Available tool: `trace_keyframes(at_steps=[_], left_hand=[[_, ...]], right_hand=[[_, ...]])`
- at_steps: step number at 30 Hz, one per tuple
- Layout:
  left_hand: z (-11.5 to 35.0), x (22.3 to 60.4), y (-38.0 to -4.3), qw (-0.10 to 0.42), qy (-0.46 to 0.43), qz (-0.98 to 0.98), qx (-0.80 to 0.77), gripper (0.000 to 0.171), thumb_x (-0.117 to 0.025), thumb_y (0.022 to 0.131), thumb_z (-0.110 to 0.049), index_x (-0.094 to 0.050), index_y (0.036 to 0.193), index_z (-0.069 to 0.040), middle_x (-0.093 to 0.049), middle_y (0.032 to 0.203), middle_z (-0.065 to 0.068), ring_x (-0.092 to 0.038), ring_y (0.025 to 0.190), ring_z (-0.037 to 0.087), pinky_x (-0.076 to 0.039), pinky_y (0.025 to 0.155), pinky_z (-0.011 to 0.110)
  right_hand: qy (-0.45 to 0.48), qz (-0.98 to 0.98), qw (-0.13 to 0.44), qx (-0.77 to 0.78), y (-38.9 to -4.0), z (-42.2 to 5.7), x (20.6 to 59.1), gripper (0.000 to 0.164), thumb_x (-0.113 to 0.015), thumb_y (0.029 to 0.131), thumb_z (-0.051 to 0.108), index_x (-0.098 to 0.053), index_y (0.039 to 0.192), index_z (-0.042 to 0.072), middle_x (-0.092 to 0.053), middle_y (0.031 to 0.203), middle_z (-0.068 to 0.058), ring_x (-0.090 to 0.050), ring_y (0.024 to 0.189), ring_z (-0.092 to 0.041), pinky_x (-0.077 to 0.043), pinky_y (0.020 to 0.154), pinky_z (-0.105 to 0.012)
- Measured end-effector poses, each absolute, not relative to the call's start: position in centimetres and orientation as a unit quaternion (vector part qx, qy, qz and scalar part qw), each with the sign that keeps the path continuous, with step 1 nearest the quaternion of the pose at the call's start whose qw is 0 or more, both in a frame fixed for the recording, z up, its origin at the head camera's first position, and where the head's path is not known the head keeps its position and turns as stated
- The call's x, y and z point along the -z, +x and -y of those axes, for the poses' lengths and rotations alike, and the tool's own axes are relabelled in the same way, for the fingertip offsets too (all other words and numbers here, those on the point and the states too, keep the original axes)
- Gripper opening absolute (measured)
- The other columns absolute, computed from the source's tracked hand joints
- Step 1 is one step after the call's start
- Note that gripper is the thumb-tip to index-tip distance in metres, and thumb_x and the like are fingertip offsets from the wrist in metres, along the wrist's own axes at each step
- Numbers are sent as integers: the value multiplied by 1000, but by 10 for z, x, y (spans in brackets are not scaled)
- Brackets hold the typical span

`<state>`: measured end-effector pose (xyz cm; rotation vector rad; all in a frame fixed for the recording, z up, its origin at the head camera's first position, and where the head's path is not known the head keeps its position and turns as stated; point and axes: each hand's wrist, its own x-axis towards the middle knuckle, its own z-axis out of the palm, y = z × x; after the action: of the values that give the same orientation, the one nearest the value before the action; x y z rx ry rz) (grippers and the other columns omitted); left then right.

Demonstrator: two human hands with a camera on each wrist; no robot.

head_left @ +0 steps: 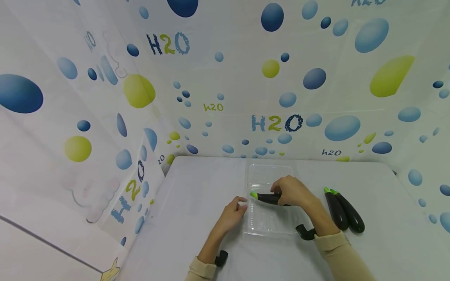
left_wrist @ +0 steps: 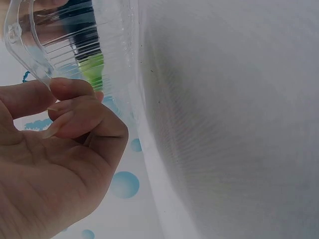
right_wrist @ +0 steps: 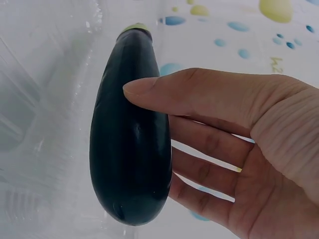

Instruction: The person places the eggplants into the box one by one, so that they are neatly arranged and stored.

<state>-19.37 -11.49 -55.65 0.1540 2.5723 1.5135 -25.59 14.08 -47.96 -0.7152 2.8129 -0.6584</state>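
Note:
A dark eggplant (right_wrist: pixel 130 134) with a green stem end lies crosswise in my right hand (head_left: pixel 292 191), over the clear plastic container (head_left: pixel 270 228). The thumb of the right hand (right_wrist: pixel 214 99) presses on one side of it, and the fingers go behind it. At the container's left edge, my left hand (head_left: pixel 232 214) pinches the rim. Up close in the left wrist view, the left hand (left_wrist: pixel 65 149) has thumb and index finger at the ribbed clear wall (left_wrist: pixel 75 55), its other fingers curled. Part of the eggplant shows through that wall.
Two more dark eggplants (head_left: pixel 337 210) with green ends lie side by side on the white table (head_left: pixel 197 183), right of the container. Behind the table hangs a white curtain (head_left: pixel 239 78) printed with blue and green dots, and it continues along the left side.

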Motion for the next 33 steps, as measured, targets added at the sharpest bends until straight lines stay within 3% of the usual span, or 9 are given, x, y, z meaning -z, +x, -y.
trace_keyframes(at_steps=[14,33], left_hand=[[115,557,-194,70,58,-856,-508,32,-58,106,-22,-61,132,-4,-56,77,1,-49,68,15,-39,58,31],[114,555,-192,68,60,-858,-505,34,-58,106,-22,-61,133,-3,-56,78,1,-49,68,15,-39,58,31]], right_hand=[[-236,-949,75,196,-257,-136,497,36,-93,64,-1,-80,95,10,-75,89,-2,-64,79,-14,-56,73,-40],[-223,-952,102,185,-253,-132,501,34,-86,69,-9,-80,98,8,-76,95,-6,-66,85,-19,-57,78,-43]])
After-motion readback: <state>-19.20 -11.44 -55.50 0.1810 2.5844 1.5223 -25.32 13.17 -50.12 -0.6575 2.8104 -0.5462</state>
